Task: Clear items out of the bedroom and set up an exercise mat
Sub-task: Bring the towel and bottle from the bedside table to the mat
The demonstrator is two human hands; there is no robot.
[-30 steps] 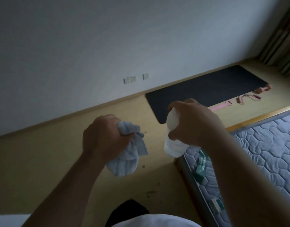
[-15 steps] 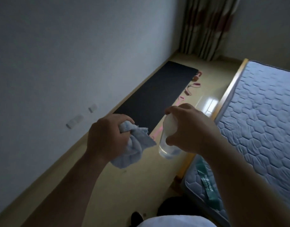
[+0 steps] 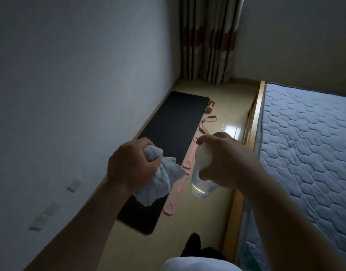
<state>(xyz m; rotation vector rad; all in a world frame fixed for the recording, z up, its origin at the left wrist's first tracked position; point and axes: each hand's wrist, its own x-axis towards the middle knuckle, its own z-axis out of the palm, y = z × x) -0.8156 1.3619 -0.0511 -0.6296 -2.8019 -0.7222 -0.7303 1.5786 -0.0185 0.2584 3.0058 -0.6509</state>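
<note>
Exercise mat (image 3: 172,130), dark and unrolled, lies flat on the floor (image 3: 228,106) along the wall (image 3: 70,75), below both hands in the view. The left hand (image 3: 132,166) is held over the mat's near half, its fingers curled tight round a pale blue towel (image 3: 160,182) that hangs down in front of the mat. The right hand (image 3: 227,163) is held off the mat's right edge, fingers and thumb wrapped round a translucent bottle (image 3: 203,159), its top hidden in the hand and its clear base showing below. Two pink pull bands (image 3: 178,190) lie on the floor just beside the mat's right edge. A pink handled cord (image 3: 207,122) and a pink dumbbell (image 3: 209,106) lie near its far right corner. Farther right of the mat stands the bed (image 3: 305,153), a strip of floor between them. Curtains (image 3: 209,40) hang beyond the mat's far end.
</note>
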